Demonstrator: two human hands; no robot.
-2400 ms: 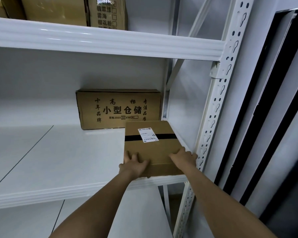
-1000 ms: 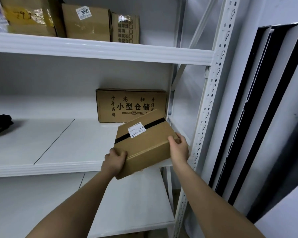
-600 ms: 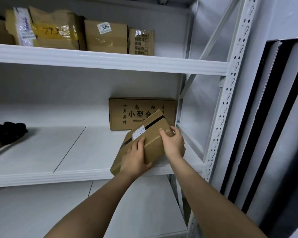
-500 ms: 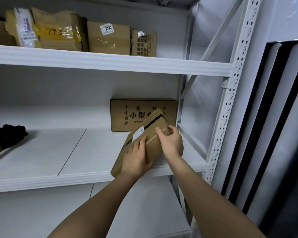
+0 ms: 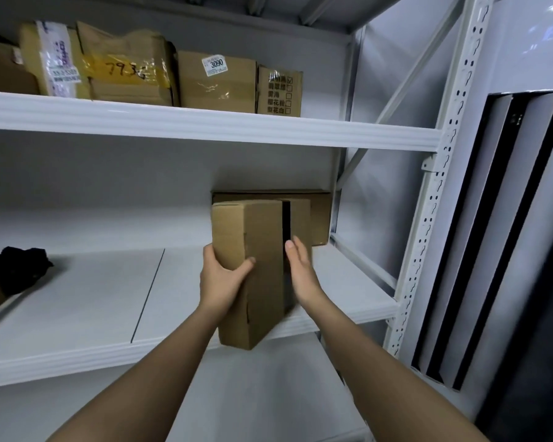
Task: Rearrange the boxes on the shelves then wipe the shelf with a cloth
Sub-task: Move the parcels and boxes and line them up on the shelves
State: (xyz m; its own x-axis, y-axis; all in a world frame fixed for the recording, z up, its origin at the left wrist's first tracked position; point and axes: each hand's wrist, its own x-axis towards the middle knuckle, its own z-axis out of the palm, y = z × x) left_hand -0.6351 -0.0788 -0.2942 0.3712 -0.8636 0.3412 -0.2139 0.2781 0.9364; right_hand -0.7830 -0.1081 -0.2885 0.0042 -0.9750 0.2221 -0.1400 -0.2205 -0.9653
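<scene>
Small cardboard box [image 5: 256, 266] stood on end, tilted slightly, held up in front of the middle shelf [image 5: 109, 307] near its right end, lower corner hanging past the shelf's front lip. Black tape strip running vertically down the box's right-hand face. Left hand [image 5: 221, 279] clamped on the box's lower left edge, thumb pressed across the front face, other fingers wrapped behind and hidden. Right hand [image 5: 300, 269] flat and open beside the box's right face, fingers extended upward and together, palm turned toward the cardboard; touching or just off it, cannot tell. Both forearms bare, reaching up from the bottom of the view. Directly behind the held box, larger cardboard box [image 5: 316, 218] resting at the back right corner of the same shelf, mostly covered, only top edge and right part showing. Black cloth [image 5: 20, 266] bunched at the far left of the middle shelf, well apart from the hands, beside a brown cardboard edge cut off by the frame. On the upper shelf [image 5: 205, 126], row of cardboard boxes: one with yellow tape and handwritten digits [image 5: 128, 71], one with a white sticker reading 3090 [image 5: 216, 81], one narrow with printed checkboxes [image 5: 279, 90]. White perforated upright post [image 5: 434, 193] at the right of the rack.
</scene>
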